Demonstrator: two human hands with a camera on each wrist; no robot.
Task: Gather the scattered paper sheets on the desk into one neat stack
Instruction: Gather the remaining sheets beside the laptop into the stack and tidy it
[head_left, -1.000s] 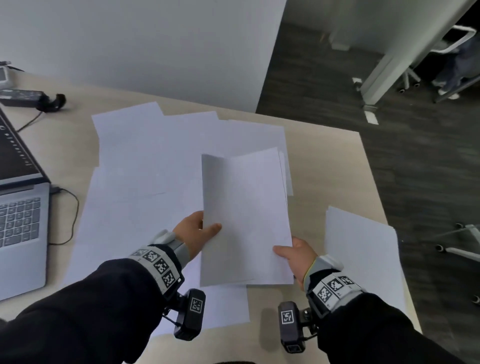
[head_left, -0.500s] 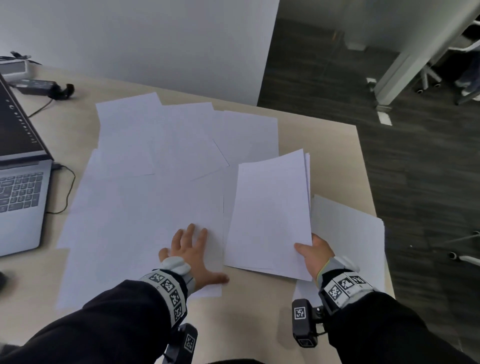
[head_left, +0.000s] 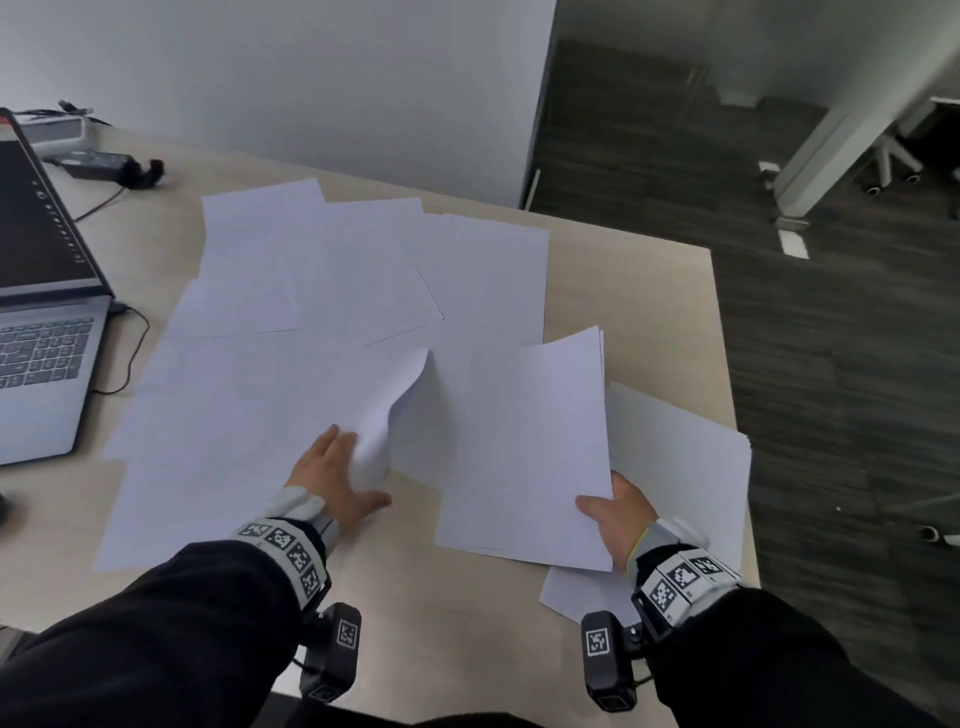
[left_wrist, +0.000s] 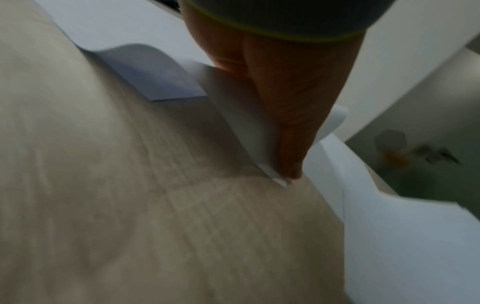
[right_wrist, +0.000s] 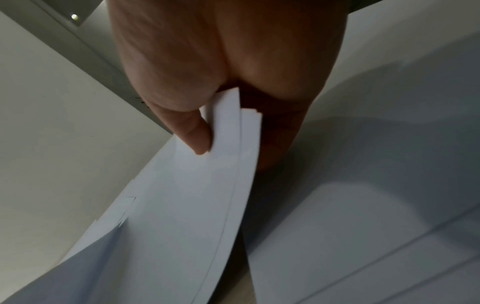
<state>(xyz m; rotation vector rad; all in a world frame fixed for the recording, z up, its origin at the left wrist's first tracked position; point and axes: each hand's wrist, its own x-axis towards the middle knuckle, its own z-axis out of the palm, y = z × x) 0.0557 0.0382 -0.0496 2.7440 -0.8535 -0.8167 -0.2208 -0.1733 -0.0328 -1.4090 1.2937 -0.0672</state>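
Several white paper sheets lie overlapping across the wooden desk. My left hand grips the near right corner of one loose sheet, which curls up over the fingers. In the left wrist view the thumb presses on that sheet's corner. At the bottom right corner of a bundle of sheets, my right hand pinches it and holds it tilted above the desk. The right wrist view shows the thumb on top of this bundle, with the fingers hidden beneath.
More white sheets lie under the held bundle at the desk's right edge, beyond which is dark floor. An open laptop with a cable stands at the left. A black power adapter sits at the back left.
My left hand let go of the bundle, went flat on the desk sheets, and now lifts one sheet's corner. The right hand carried the bundle to the right.
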